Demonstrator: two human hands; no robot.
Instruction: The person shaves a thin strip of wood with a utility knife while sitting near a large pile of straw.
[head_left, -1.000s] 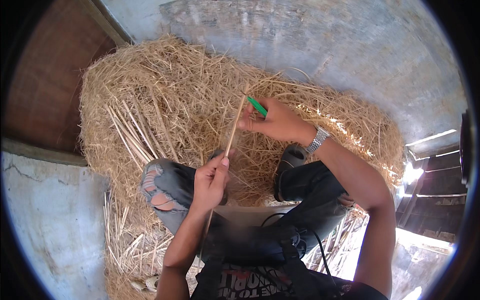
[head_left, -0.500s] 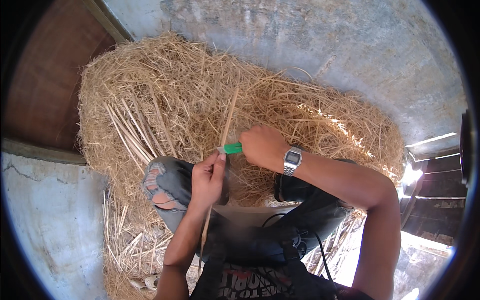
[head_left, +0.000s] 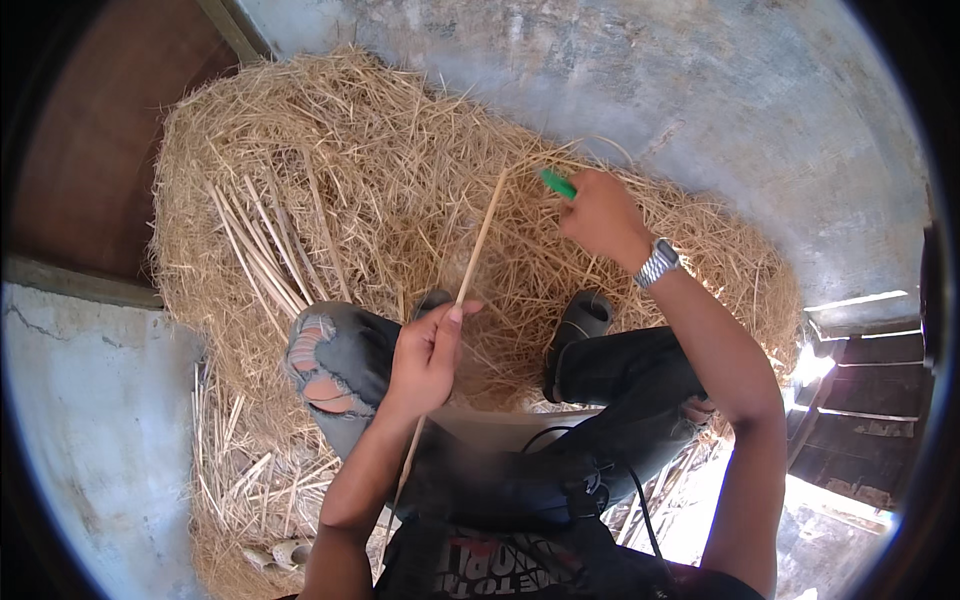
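Note:
My left hand [head_left: 428, 358] is closed around a long, thin bamboo strip [head_left: 484, 235], with the thumb laid along it. The strip slants from the lap, under the left forearm, up to a far end above the shavings. Higher up and to the right, my right hand [head_left: 606, 218] grips a green-handled knife [head_left: 556, 184]. The knife is apart from the strip, just right of its far tip, and its blade cannot be made out here. A metal-band watch [head_left: 657, 262] is on the right wrist.
A big heap of straw-like shavings [head_left: 370, 150] spreads ahead, against a grey wall [head_left: 690, 90]. Several pale strips [head_left: 262, 250] lean beside my left knee [head_left: 335, 365]. More loose strips [head_left: 235, 460] lie at lower left. A dark boot [head_left: 582, 320] stands between the legs.
My right hand with the knife has moved up and right, away from my left hand. The strip's far end has shifted slightly right; my left hand still holds it.

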